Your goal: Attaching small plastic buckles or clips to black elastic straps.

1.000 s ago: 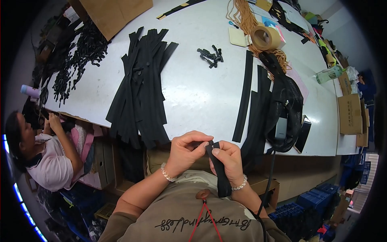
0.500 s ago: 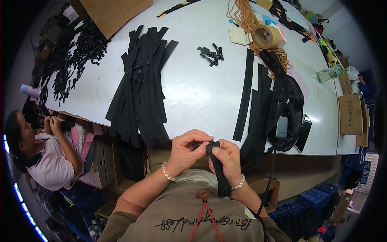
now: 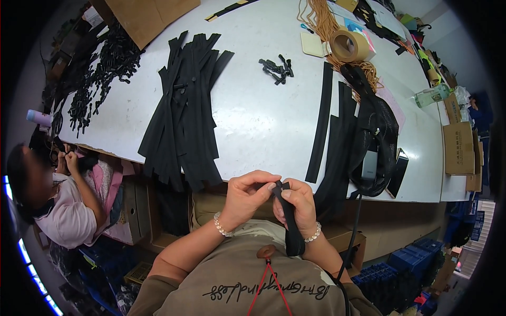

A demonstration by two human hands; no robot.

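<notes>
A black fabric strip (image 3: 293,231), which looks like zipper tape, hangs down in front of my chest from between my hands. My left hand (image 3: 250,194) pinches its upper end with thumb and forefinger. Close beside it, my right hand (image 3: 296,203) grips the same strip just below the end, thumb on top. Any small part between the fingertips is too hidden to make out. Beyond my hands, a pile of similar black strips (image 3: 184,116) lies on the white table (image 3: 263,131). Several small black pulls (image 3: 276,69) sit in a loose cluster farther back.
More strips (image 3: 320,126) lie at the right beside a black mesh bag (image 3: 374,137) and a phone (image 3: 397,171). A tape roll (image 3: 349,46) and brown cords (image 3: 319,18) are behind. Far left are black corded pulls (image 3: 108,66); a co-worker (image 3: 68,210) sits nearby.
Both hands stay together at nearly the same spot. The strip's upper end has tilted and folded slightly between my fingers, and the fingertips have shifted a little.
</notes>
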